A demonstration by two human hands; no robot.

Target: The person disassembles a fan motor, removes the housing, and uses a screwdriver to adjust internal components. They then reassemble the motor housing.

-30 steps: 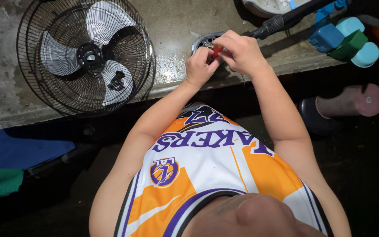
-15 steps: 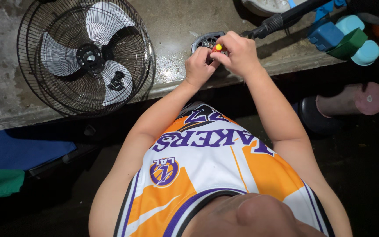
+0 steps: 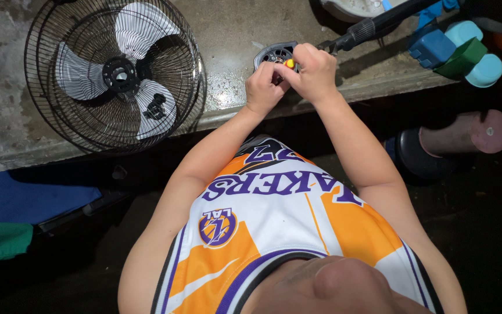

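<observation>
Table (image 3: 228, 35): grey, rough stone, wet-looking in spots, running across the top.
Fan (image 3: 114, 75): big, round, black wire cage, three pale blades, lying flat on the table at the left.
Dumbbell (image 3: 454, 142): pinkish, down on the dark floor at the right.
Blocks (image 3: 457, 52): blue, green and light blue shapes on the table's right end.
Black handle (image 3: 373, 26): long, slanting, just beside the right hand.
Right hand (image 3: 316, 70): fingers curled tight, pinching the small tool from above.
Left hand (image 3: 264, 88): fingers pressed together, touching the small tool and the right hand.
Round part (image 3: 274, 54): small, dark, ribbed, on the table edge, just under both hands.
Small tool (image 3: 289, 63): tiny yellow and red bit, between the two hands.
</observation>
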